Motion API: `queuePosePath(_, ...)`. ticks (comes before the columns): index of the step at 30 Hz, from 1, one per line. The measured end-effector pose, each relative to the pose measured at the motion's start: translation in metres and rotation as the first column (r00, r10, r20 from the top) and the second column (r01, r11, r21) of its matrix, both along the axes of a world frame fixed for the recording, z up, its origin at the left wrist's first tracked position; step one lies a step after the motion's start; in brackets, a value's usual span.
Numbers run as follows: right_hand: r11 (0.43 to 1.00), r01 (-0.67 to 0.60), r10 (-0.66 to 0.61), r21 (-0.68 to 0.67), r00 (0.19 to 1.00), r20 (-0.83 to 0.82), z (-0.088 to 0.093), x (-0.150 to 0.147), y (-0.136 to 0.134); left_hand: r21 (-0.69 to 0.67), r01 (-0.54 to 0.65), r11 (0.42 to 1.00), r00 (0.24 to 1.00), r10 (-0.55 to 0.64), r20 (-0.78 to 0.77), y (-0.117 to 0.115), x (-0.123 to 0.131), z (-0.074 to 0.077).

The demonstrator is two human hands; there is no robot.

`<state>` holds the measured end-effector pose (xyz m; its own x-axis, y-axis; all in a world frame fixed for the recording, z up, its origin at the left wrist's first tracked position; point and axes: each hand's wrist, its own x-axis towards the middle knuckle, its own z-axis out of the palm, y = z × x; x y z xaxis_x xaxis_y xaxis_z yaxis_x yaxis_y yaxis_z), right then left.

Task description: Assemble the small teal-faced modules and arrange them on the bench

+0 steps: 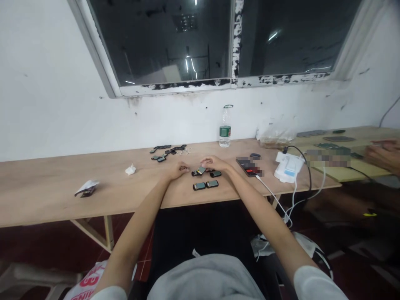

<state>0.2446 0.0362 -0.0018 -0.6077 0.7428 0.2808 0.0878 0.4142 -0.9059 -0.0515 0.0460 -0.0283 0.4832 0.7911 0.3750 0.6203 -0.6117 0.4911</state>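
Note:
My right hand (210, 162) is closed on a small flat grey-and-black device (201, 170), which is tilted above the wooden table (125, 200). Just left of it, my left hand (180, 169) rests near the tabletop with its fingers curled together; what they hold, if anything, is too small to make out. Around the right hand lie similar devices: one at its right (215, 173), and two side by side nearer the front edge, a left one (199, 186) and a right one (212, 183). Another dark piece lies partly hidden beneath the held device.
Black parts (161, 158) and small white bits lie behind my left hand. A water bottle (225, 131) stands by the wall. Rightward are a phone (248, 166), a white power strip (286, 168) with cables, and another person's hand. Crumpled tissue (130, 169) lies left.

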Motion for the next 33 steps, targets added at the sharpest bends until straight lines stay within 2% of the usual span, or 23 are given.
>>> queuePosePath(3, 0.995, 0.061, -0.066, -0.082, 0.996, -0.061, -0.003, -0.002, 0.001, -0.013, -0.033, 0.999, 0.999, 0.034, 0.009, -0.007, 0.002, 0.008)
queuePosePath(6, 0.984, 0.157, -0.168, -0.083, 0.973, -0.155, -0.005, -0.007, 0.002, 0.049, -0.057, 0.997, 0.996, 0.053, 0.073, -0.017, 0.01, 0.024)
queuePosePath(9, 0.979, 0.184, -0.197, -0.083, 0.961, -0.196, -0.006, -0.01, 0.002, 0.134, 0.044, 0.99, 0.998, -0.051, 0.048, -0.029, 0.026, 0.041)
queuePosePath(12, 0.985, 0.162, -0.17, -0.057, 0.966, -0.195, -0.004, -0.009, -0.001, 0.194, 0.158, 0.968, 0.987, -0.158, -0.015, -0.035, 0.044, 0.049)
queuePosePath(17, 0.986, 0.164, -0.166, -0.025, 0.969, -0.182, -0.001, -0.008, -0.008, 0.27, 0.152, 0.951, 0.988, -0.151, -0.024, -0.03, 0.058, 0.044)
queuePosePath(20, 0.989, 0.145, -0.147, -0.022, 0.974, -0.175, -0.001, -0.008, -0.009, 0.312, 0.133, 0.941, 0.991, -0.133, -0.023, -0.025, 0.056, 0.039)
queuePosePath(26, 0.99, 0.135, -0.139, -0.038, 0.977, -0.164, 0.0, -0.009, -0.012, 0.329, 0.186, 0.926, 0.982, -0.165, -0.091, -0.022, 0.05, 0.033)
queuePosePath(33, 0.992, 0.125, -0.128, -0.026, 0.977, -0.168, 0.002, -0.007, -0.013, 0.413, 0.208, 0.887, 0.978, -0.184, -0.098, -0.03, 0.055, 0.035)
